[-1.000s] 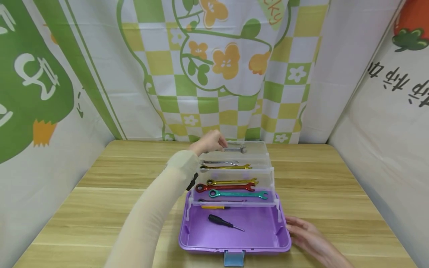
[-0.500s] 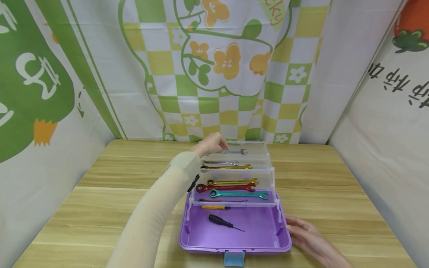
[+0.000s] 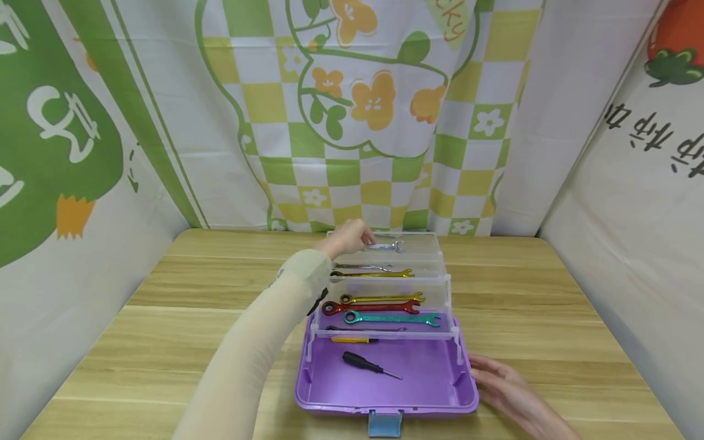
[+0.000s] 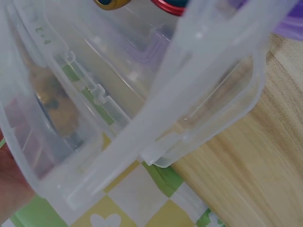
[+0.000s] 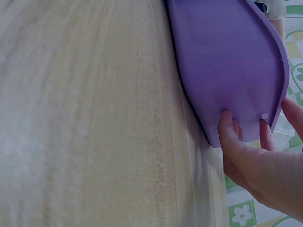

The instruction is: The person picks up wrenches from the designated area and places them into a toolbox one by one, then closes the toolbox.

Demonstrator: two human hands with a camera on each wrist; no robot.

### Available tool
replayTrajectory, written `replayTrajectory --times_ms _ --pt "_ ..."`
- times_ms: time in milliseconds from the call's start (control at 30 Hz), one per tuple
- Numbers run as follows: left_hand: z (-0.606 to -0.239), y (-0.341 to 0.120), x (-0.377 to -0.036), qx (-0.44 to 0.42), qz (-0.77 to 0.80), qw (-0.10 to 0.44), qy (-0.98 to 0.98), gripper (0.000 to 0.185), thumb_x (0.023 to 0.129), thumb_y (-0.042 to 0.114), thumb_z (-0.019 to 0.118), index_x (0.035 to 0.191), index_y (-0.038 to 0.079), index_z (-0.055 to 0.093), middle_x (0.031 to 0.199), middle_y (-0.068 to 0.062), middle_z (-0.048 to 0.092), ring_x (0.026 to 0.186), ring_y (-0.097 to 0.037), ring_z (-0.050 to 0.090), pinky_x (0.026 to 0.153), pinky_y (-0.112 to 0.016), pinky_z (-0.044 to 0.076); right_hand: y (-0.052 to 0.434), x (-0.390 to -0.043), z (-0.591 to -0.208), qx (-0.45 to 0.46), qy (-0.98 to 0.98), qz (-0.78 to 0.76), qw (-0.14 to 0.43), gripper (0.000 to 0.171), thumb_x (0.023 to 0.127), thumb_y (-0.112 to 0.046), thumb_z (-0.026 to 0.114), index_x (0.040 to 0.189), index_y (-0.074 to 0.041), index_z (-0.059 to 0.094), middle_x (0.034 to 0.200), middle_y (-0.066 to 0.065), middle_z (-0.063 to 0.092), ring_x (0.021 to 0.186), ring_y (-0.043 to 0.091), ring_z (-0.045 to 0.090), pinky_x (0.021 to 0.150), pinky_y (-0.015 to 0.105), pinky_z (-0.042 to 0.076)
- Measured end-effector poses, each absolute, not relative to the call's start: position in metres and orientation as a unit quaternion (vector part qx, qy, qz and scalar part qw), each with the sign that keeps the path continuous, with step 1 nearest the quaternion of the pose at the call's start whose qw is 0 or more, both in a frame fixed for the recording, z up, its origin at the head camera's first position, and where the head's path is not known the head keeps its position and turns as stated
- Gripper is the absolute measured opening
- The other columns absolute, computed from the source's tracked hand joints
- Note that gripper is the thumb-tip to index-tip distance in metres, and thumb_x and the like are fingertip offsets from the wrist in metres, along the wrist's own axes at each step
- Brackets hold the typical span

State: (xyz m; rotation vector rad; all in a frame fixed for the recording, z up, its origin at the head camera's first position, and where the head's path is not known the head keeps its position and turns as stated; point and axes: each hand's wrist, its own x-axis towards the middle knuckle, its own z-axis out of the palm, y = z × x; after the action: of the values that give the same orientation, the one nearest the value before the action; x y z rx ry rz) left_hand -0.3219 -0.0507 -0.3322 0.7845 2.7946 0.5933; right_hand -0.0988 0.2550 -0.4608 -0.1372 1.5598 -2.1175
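My left hand point(image 3: 348, 237) reaches over the topmost clear tray of a purple toolbox point(image 3: 396, 397) and pinches a silver wrench point(image 3: 390, 247), whose open end points right. Seen from the left wrist, the fingers are mostly hidden behind the clear tray wall point(image 4: 123, 146), and a shiny metal piece point(image 4: 57, 109) shows blurred through the plastic. My right hand point(image 3: 508, 391) touches the outside of the toolbox at its right. In the right wrist view its fingertips rest against the purple side wall point(image 5: 227, 61), with one digit up at the rim.
Tiered trays bear another silver wrench point(image 3: 363, 267), yellow-gold wrenches point(image 3: 382, 298), a red wrench point(image 3: 374, 307) and a teal one point(image 3: 393, 318). A black screwdriver point(image 3: 363, 362) and a yellow-handled tool point(image 3: 352, 340) lie in the purple base. A patterned curtain point(image 3: 352, 171) hangs behind the wooden table point(image 3: 550, 318).
My left hand has sunk slightly at the top tray with the silver wrench, which shifted a little down, then back up. The right hand stays at the toolbox side.
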Motion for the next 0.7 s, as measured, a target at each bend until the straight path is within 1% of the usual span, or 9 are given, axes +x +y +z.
replayTrajectory --times_ms 167,233,267,333,400,467,500,567,700 --pt "-0.338 -0.049 -0.329 0.259 0.195 0.100 0.941 0.026 0.078 -0.003 0.062 0.100 0.009 0.067 0.099 -0.008 0.064 0.096 -0.021 0.057 0.085 -0.031 0.044 0.255 -0.099 -0.461 -0.051 0.573 -0.778 0.253 0.031 0.092 -0.005 0.043 0.122 -0.008 0.047 0.111 -0.007 0.054 0.104 0.010 0.053 0.091 0.028 0.041" --pt "-0.342 -0.049 -0.330 0.273 0.187 0.090 0.939 0.027 0.078 -0.003 0.060 0.101 0.010 0.067 0.098 -0.007 0.064 0.095 -0.020 0.057 0.084 -0.031 0.044 0.255 -0.099 -0.460 -0.050 0.576 -0.776 0.251 0.032 0.092 -0.005 0.043 0.124 -0.006 0.045 0.111 -0.007 0.054 0.104 0.011 0.053 0.091 0.028 0.041" --pt "-0.353 -0.051 -0.341 0.290 0.197 0.076 0.933 0.027 0.076 -0.003 0.062 0.099 0.012 0.068 0.093 -0.005 0.064 0.090 -0.018 0.057 0.079 -0.029 0.045 0.255 -0.099 -0.460 -0.050 0.578 -0.775 0.250 0.033 0.092 -0.006 0.043 0.125 -0.005 0.044 0.111 -0.007 0.054 0.104 0.011 0.053 0.091 0.028 0.041" --pt "-0.362 -0.052 -0.351 0.297 0.194 0.074 0.932 0.027 0.076 -0.002 0.062 0.097 0.015 0.069 0.090 -0.003 0.064 0.085 -0.017 0.057 0.075 -0.028 0.046 0.255 -0.098 -0.459 -0.050 0.579 -0.775 0.249 0.035 0.092 -0.006 0.043 0.126 -0.003 0.043 0.112 -0.007 0.054 0.104 0.011 0.053 0.091 0.028 0.041" --pt "-0.364 -0.051 -0.352 0.295 0.194 0.076 0.933 0.027 0.076 -0.002 0.062 0.097 0.015 0.069 0.090 -0.003 0.064 0.084 -0.017 0.057 0.073 -0.028 0.046 0.254 -0.098 -0.458 -0.048 0.579 -0.775 0.250 0.033 0.091 -0.006 0.043 0.125 -0.005 0.045 0.112 -0.007 0.054 0.104 0.011 0.053 0.091 0.029 0.041" --pt "-0.363 -0.050 -0.354 0.279 0.202 0.091 0.935 0.026 0.076 -0.003 0.063 0.095 0.014 0.070 0.090 -0.003 0.065 0.084 -0.017 0.057 0.072 -0.027 0.047 0.254 -0.099 -0.457 -0.046 0.577 -0.776 0.253 0.030 0.091 -0.006 0.043 0.121 -0.010 0.048 0.112 -0.007 0.054 0.104 0.011 0.053 0.091 0.029 0.041" --pt "-0.352 -0.047 -0.343 0.264 0.190 0.103 0.940 0.027 0.078 -0.004 0.061 0.098 0.012 0.068 0.093 -0.005 0.065 0.087 -0.019 0.057 0.076 -0.029 0.047 0.253 -0.099 -0.456 -0.045 0.576 -0.776 0.254 0.028 0.091 -0.006 0.043 0.118 -0.013 0.050 0.111 -0.007 0.054 0.104 0.011 0.053 0.091 0.029 0.041" --pt "-0.343 -0.047 -0.331 0.265 0.188 0.094 0.941 0.026 0.078 -0.006 0.059 0.099 0.007 0.067 0.095 -0.009 0.064 0.089 -0.021 0.057 0.078 -0.029 0.047 0.253 -0.099 -0.456 -0.043 0.576 -0.775 0.254 0.027 0.091 -0.006 0.044 0.116 -0.014 0.051 0.111 -0.006 0.054 0.104 0.011 0.053 0.091 0.029 0.041" --pt "-0.335 -0.049 -0.318 0.277 0.197 0.081 0.937 0.026 0.080 -0.007 0.056 0.102 0.002 0.065 0.097 -0.013 0.063 0.091 -0.023 0.058 0.079 -0.029 0.047 0.253 -0.098 -0.456 -0.047 0.586 -0.770 0.250 0.033 0.091 -0.007 0.044 0.124 -0.006 0.045 0.112 -0.006 0.054 0.104 0.011 0.053 0.091 0.030 0.041"
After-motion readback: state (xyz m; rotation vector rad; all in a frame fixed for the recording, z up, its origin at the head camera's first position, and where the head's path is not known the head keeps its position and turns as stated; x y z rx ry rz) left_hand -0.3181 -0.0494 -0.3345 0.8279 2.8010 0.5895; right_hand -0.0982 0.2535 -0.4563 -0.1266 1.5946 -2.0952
